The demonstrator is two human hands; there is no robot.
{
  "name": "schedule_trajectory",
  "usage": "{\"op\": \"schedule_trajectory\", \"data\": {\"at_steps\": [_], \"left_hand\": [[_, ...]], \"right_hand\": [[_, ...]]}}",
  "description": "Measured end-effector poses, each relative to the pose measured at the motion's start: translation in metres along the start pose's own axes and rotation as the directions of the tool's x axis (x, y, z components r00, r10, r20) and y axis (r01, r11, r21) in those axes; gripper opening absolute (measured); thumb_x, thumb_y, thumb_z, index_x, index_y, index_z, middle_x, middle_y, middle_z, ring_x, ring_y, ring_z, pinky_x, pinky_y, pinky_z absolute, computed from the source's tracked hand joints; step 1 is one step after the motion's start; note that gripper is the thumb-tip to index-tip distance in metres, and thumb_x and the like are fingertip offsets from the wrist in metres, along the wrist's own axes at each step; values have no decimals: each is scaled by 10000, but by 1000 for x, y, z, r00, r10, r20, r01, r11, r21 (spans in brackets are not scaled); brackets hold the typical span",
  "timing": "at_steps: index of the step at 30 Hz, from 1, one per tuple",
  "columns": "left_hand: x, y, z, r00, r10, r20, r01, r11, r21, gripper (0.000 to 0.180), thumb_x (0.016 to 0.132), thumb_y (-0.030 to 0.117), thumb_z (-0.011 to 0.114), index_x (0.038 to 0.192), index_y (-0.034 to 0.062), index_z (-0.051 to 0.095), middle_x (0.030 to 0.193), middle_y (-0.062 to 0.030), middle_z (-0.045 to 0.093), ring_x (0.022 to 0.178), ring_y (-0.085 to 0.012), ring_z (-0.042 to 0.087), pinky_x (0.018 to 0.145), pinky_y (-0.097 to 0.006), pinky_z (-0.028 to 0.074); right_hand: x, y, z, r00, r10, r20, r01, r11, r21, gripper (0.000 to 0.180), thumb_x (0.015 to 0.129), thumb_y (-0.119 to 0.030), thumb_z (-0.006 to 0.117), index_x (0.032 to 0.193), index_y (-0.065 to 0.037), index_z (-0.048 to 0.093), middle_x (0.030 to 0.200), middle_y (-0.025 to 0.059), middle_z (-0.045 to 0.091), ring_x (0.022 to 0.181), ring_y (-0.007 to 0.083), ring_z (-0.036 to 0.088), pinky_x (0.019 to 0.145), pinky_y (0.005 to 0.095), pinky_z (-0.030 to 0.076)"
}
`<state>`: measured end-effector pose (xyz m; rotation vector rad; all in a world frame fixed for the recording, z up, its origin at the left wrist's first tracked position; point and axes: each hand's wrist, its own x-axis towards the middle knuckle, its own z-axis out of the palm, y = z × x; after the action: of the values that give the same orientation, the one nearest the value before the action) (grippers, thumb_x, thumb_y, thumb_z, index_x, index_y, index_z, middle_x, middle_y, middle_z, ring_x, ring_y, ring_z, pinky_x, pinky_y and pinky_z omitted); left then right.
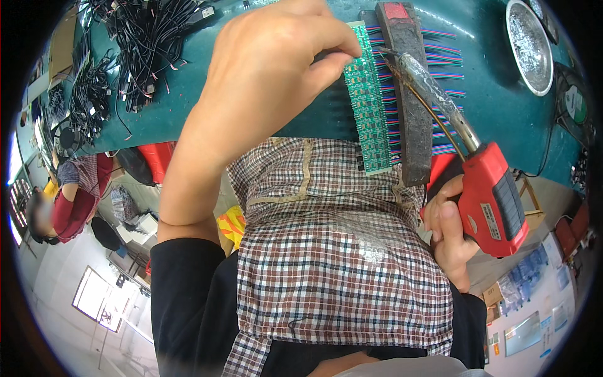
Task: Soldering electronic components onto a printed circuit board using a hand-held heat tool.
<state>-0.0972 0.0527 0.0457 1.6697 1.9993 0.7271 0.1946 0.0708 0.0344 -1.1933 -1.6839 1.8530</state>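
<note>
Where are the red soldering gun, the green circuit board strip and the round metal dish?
red soldering gun (496,198), head view, on its red body.
green circuit board strip (370,107), head view, mid-strip.
round metal dish (529,47), head view, on its silvery inside.

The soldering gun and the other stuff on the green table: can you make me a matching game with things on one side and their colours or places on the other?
Things:
1. soldering gun
2. circuit board strip
3. round metal dish
4. bundle of cables

Colours and places:
A. black, piled at the far left of the table
B. silver, at the far right of the table
C. red body, in the right hand
D. green, under the fingers of the left hand

Pairs: 1-C, 2-D, 3-B, 4-A
</note>
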Motion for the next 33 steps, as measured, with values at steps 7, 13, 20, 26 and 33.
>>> {"op": "schedule_trajectory", "data": {"at_steps": [7, 13, 20, 26, 33], "left_hand": [[14, -17, 0, 982, 174, 74, -177, 983, 39, 81, 758, 83, 738, 833, 76, 709, 790, -46, 621, 707, -240, 632, 602, -340, 499], [35, -66, 28, 446, 839, -312, -840, 513, 176, 102, 746, 86, 728, 845, 92, 705, 806, -25, 610, 711, -223, 622, 603, -332, 495], [37, -66, 27, 422, 863, -277, -847, 484, 218, 96, 755, 86, 709, 849, 97, 696, 818, -12, 601, 734, -210, 610, 611, -321, 491], [35, -65, 27, 430, 861, -272, -838, 492, 233, 81, 763, 84, 699, 843, 95, 689, 817, -13, 597, 731, -209, 609, 607, -316, 492], [35, -64, 27, 432, 862, -266, -836, 493, 241, 72, 767, 83, 691, 838, 94, 684, 811, -16, 589, 720, -210, 607, 600, -319, 491]], "right_hand": [[-2, -4, 2, 999, 48, -22, -48, 999, 10, 238, 954, -133, 565, 1096, 39, 483, 590, -3, 419, 419, 61, 350, 435, 243, 337], [-4, -3, 0, 995, 96, -4, -96, 995, 16, 206, 953, -136, 566, 1057, 22, 486, 571, -6, 413, 412, 65, 347, 434, 240, 340], [1, -4, 1, 998, 49, 42, -49, 999, 0, 150, 944, -126, 576, 937, -7, 486, 586, 7, 425, 423, 78, 358, 433, 240, 348], [1, -7, 4, 987, 161, -9, -160, 987, 23, 149, 934, -119, 583, 905, -18, 477, 638, 33, 449, 436, 73, 365, 428, 242, 355], [0, -6, -2, 996, 82, 43, -83, 996, 18, 128, 937, -97, 559, 912, -14, 465, 734, 62, 471, 439, 70, 363, 423, 244, 365]]}}
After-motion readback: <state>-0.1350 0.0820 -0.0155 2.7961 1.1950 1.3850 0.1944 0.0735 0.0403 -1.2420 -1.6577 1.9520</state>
